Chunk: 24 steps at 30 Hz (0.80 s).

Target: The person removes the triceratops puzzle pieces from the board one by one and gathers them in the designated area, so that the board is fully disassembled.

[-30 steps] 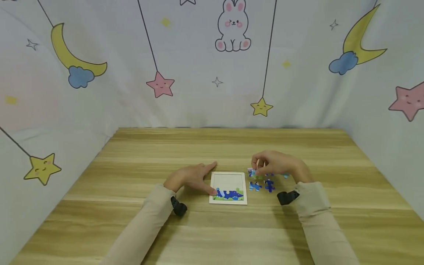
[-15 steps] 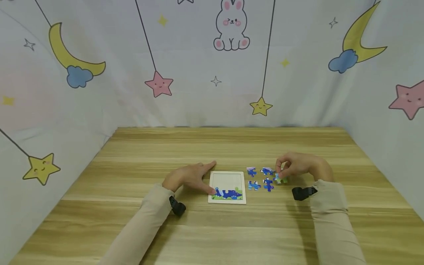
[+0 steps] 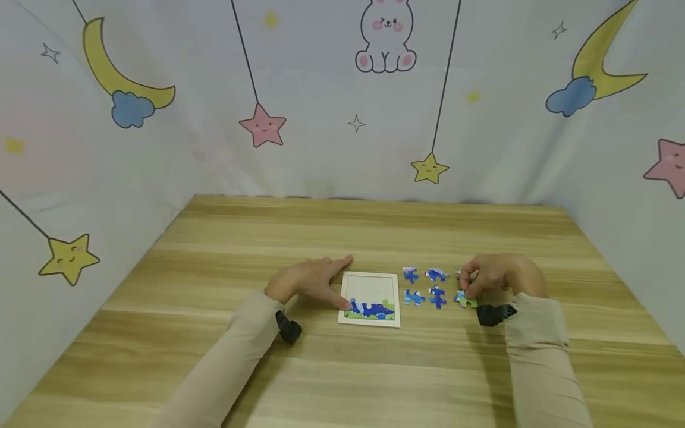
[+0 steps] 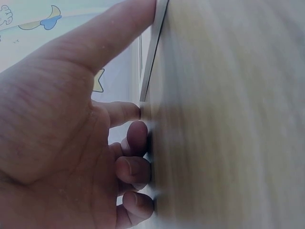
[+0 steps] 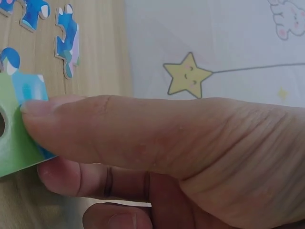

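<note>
The right hand (image 3: 497,276) pinches a green and light-blue jigsaw piece (image 3: 466,300) between thumb and index finger at the right end of the near row of pieces. In the right wrist view the thumb lies over this jigsaw piece (image 5: 21,129), which is cut off by the view's edge. A square white puzzle tray (image 3: 369,289) stands left of the pieces, with a strip of joined blue and green pieces (image 3: 374,310) along its near side. The left hand (image 3: 313,282) rests at the tray's left edge, thumb on the rim, other fingers on the table.
Several loose jigsaw pieces lie in two rows, among them a blue piece (image 3: 436,297) and a light-blue piece (image 3: 414,297). Another piece (image 3: 458,273) is mostly hidden behind the right hand. Beyond the wooden table (image 3: 342,380) hangs a printed white curtain (image 3: 321,166).
The right hand has carried the green jigsaw piece from the left end of the pieces to the right, then down to the near row. The left hand stays at the tray.
</note>
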### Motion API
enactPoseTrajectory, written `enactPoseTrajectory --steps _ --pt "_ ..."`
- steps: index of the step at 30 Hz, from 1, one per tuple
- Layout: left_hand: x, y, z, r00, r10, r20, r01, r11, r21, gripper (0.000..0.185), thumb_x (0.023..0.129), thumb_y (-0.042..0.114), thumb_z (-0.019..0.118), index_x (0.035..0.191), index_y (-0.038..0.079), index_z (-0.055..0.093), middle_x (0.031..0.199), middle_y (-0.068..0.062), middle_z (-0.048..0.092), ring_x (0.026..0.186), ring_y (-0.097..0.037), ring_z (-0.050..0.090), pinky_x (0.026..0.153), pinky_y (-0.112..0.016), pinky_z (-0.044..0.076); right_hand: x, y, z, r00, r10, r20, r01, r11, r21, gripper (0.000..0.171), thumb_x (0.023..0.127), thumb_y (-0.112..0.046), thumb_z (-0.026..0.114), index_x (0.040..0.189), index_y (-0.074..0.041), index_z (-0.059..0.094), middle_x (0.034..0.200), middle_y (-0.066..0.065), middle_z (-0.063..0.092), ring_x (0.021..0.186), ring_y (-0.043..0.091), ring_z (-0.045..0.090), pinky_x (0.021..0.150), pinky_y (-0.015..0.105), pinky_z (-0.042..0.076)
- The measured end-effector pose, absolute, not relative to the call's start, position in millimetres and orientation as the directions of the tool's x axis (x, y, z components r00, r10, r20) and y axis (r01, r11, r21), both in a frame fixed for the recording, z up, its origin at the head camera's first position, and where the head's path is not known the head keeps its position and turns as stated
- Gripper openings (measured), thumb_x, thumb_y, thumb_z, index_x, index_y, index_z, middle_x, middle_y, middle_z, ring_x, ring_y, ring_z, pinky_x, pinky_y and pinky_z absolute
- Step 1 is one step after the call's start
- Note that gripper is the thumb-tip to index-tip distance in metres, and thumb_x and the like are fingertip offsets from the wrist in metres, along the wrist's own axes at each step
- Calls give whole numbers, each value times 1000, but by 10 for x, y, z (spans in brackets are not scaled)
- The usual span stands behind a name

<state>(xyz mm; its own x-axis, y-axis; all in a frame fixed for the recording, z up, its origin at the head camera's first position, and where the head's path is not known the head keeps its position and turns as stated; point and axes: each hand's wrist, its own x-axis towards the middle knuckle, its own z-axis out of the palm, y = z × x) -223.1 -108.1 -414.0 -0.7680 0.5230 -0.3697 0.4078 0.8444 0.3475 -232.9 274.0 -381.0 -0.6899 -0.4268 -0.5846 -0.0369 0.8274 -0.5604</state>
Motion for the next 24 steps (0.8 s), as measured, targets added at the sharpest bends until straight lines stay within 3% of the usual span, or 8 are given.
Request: enactPoseTrajectory --steps 6,10,14,17,24 --pt "-2225 -1129 -4106 -771 516 -373 405 849 338 111 81 65 73 163 19 13 158 -22 31 143 -37 35 113 -52 32 -2317 2702 -3788 -693 -424 -582 1 808 -590 7 90 -7 70 87 -7 64 74 -2 54 58 9 36 56 25 27" --pt "-2225 -1184 -4096 -772 516 -371 407 850 335 112 81 65 72 163 18 13 158 -22 31 143 -36 35 113 -52 32 -2357 2687 -3775 -706 -466 -533 -56 788 -614 7 88 -7 70 88 -6 63 71 -4 51 57 9 33 54 25 25" --pt "-2230 -1180 -4106 -773 513 -374 397 850 346 112 81 66 71 163 19 12 159 -22 29 144 -37 33 114 -53 31 -2422 2695 -3759 -704 -605 -372 -224 686 -693 6 91 -5 68 91 -2 62 73 0 57 61 12 44 58 27 35" --pt "-2243 -1127 -4097 -770 518 -371 400 847 351 112 81 66 71 163 19 11 160 -23 27 145 -38 31 114 -54 30 -2443 2679 -3732 -698 -680 -225 -348 597 -723 5 96 -6 64 93 -2 62 79 5 62 72 22 54 67 30 42" --pt "-2270 -1067 -4120 -760 522 -387 403 846 349 113 80 66 72 163 19 10 159 -23 28 144 -38 32 114 -53 30 -2393 2534 -3700 -749 -648 -141 -371 586 -721 12 97 -11 66 105 -3 64 85 9 61 79 33 55 65 33 46"
